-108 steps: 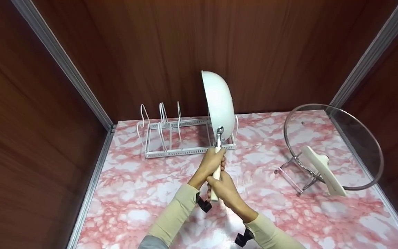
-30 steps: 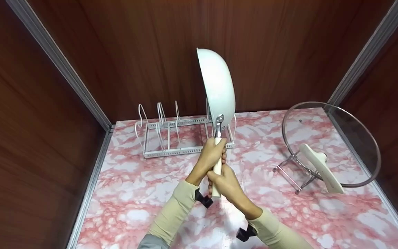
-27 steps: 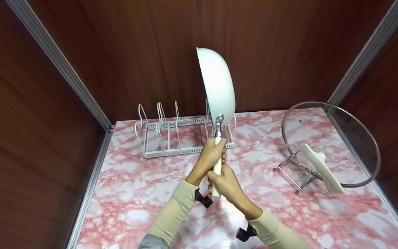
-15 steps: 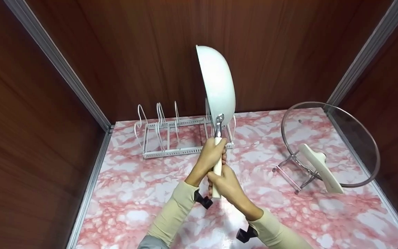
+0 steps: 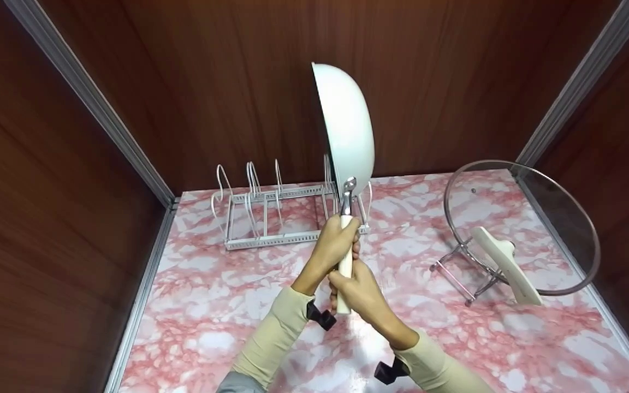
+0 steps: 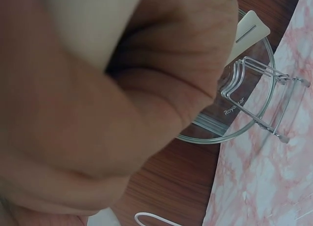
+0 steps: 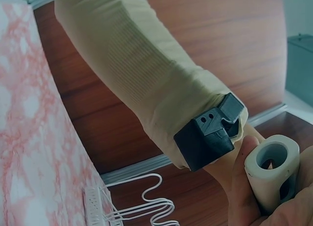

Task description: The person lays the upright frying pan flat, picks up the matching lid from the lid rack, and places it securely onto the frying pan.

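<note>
Pink-marbled tabletop (image 5: pixel 211 305); left grip (image 5: pixel 332 244), right grip (image 5: pixel 362 290) curled round handle (image 5: pixel 345 265) of white pan (image 5: pixel 347 125).

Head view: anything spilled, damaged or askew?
Nothing stands out: the clear round glass lid leans in its silver wire stand, the white wire rack sits flat, and the left hand and right hand grip the cream handle of the white rounded pan.

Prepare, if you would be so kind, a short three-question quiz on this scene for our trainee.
1. True or false: the pan lies flat, bottom down.
2. Which hand grips the handle nearer the pan's body: A) left, or B) right?
3. Fill in: the glass lid is propped up in a metal ____.

Key:
1. False; it is held up on edge.
2. A, the left hand.
3. Stand.
</note>
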The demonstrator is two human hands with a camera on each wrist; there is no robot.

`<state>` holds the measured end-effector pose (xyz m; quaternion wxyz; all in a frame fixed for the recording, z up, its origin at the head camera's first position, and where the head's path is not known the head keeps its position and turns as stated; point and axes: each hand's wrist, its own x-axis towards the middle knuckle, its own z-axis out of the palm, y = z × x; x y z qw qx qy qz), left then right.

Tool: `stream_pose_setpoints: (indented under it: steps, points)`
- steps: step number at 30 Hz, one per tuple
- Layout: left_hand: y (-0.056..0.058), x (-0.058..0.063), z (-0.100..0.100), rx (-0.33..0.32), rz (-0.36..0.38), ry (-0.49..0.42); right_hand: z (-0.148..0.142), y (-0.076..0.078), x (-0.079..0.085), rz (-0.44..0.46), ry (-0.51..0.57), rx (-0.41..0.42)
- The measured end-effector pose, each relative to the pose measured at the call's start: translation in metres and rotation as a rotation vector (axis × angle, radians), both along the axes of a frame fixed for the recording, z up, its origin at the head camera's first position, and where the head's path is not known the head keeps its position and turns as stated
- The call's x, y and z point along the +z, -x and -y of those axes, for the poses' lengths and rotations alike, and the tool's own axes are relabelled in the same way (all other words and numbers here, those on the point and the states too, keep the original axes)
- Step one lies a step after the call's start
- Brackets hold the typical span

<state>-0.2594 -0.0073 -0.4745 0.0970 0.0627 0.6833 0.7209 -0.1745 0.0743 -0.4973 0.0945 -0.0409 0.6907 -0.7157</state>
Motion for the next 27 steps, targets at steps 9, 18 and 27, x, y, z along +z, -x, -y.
stream_pose_setpoints:
  steps: [9,18,27]
  points:
    - [-0.0027,0.0049,0.0006,-0.010,-0.028,0.004,-0.0010,-0.0022,0.0040,0.004,0.003,0.013]
    - [-0.0043,0.0074,0.0001,-0.011,-0.042,0.002,-0.0021,-0.0032,0.0051,-0.010,0.017,0.020]
    - [-0.0078,0.0096,-0.0012,-0.008,-0.048,0.020,-0.0037,-0.0058,0.0063,-0.012,0.011,0.027]
